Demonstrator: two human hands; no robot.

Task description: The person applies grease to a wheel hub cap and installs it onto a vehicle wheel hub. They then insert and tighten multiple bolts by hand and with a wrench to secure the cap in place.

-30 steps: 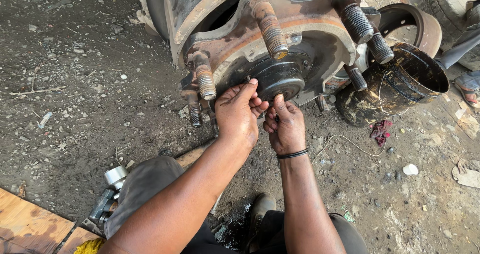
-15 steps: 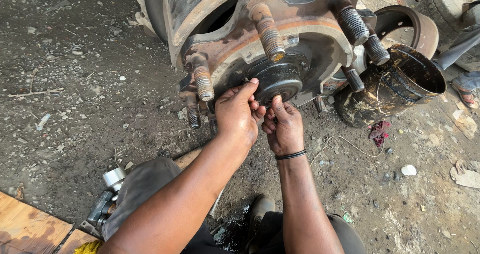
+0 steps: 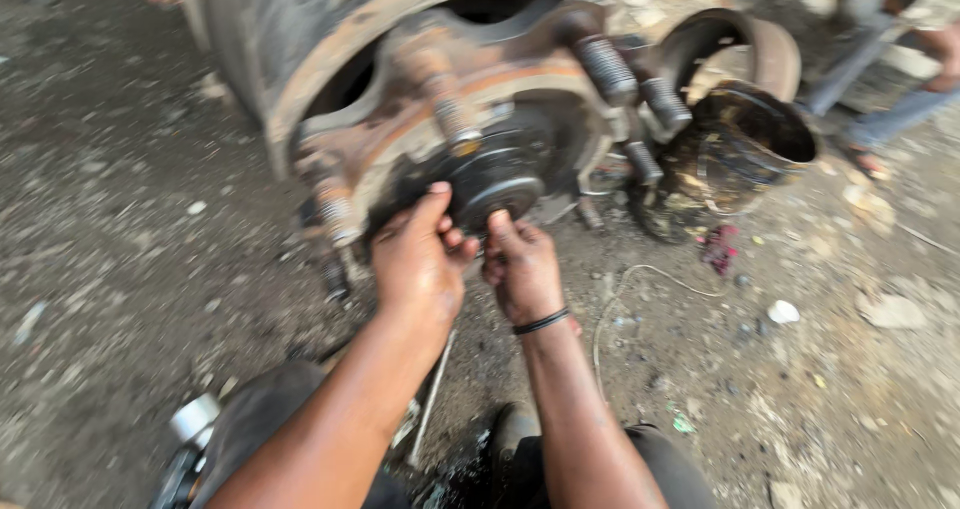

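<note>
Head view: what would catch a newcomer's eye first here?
A big rusty wheel hub with threaded studs fills the top centre. At its middle, both hands press on a dark round hub cap, the left hand beside the right hand. To the right, a dented, grimy metal can lies on the dirt ground.

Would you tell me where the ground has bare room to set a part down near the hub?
Bare dirt lies left of the left hand, below the rusty hub, with only small pebbles. Another patch opens at the right, past the white cord, below the dark can. It is crowded under both hands, the right hand included, and around the threaded studs.
</note>
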